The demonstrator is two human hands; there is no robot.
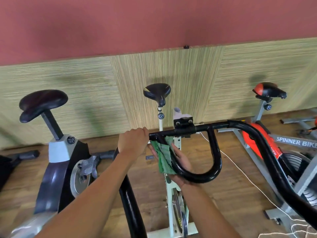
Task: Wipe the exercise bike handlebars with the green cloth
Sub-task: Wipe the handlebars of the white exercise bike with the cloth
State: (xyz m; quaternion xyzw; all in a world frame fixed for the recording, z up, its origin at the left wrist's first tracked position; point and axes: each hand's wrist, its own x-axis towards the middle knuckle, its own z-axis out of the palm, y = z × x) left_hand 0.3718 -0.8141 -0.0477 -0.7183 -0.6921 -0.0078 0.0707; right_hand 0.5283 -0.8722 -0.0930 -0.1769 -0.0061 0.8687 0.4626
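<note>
Left hand (133,143) wraps tight around the handlebars (217,152) crossbar; right hand (181,166) (palm up, fingers fairly flat) presses the green cloth (163,159) against the loop.

The cloth (164,159) is dark green with fine ribbed stripes, the handlebars (216,152) glossy black, and the bike frame (170,205) pale mint-white. The wall (154,23) is dull red above a yellow-green panel (68,93) streaked with thin lines, over a brown wood-grain floor (223,194). The right-hand bike (257,140) is orange-red, black and grey with white lettering; the left-hand bike (51,182) is black and grey.
</note>
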